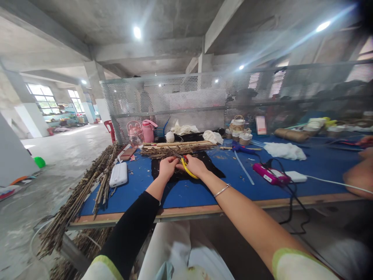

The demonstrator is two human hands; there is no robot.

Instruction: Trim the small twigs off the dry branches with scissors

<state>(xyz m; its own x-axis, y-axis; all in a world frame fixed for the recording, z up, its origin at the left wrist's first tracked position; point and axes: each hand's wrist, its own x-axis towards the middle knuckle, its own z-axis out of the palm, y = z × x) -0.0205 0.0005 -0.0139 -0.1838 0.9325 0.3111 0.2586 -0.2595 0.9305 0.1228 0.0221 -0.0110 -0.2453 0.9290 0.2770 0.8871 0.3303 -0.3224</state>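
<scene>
- blue worktop under a concrete ceiling. what's in the right hand?
- yellow-handled tool, fingers wrapped round it, above the black cloth.
- and the left hand?
- fingers bent, close by the tool's head; can't tell whether it pinches anything.
- why the twigs just beyond?
- easy reach, probably; the cloth perhaps catches scraps.

Yellow-handled tool, black cloth, plain blue tabletop, brown twigs, pink bottle
</scene>
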